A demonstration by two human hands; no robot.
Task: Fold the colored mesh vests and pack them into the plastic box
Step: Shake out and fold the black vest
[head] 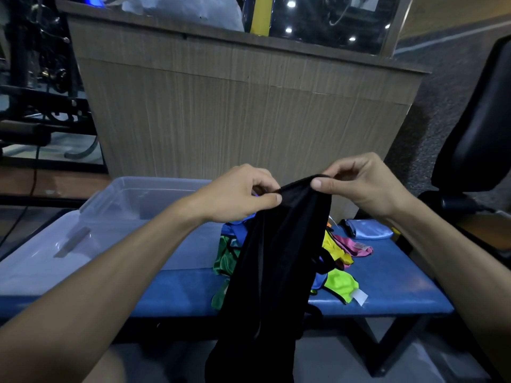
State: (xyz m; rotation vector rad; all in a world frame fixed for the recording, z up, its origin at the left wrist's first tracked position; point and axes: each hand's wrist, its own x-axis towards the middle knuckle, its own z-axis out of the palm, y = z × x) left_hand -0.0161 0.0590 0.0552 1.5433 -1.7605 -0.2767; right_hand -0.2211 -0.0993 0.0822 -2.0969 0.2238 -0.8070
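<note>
- Black vest [276,258]: hanging, top edge pinched by left hand [237,193] and right hand [359,183].
- Plastic box [116,205]: on blue bench [387,286], beside colored vests [340,283].

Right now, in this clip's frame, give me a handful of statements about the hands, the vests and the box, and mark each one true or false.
1. Both hands pinch the top edge of the black vest: left hand, right hand. True.
2. The black vest lies folded flat on the blue bench. False: it hangs down from the hands, unfolded.
3. The clear plastic box sits on the left part of the bench. True.
4. The pile of colored vests is inside the box. False: it lies on the bench to the right of the box.
5. A pink vest lies at the pile's right edge. True.
</note>
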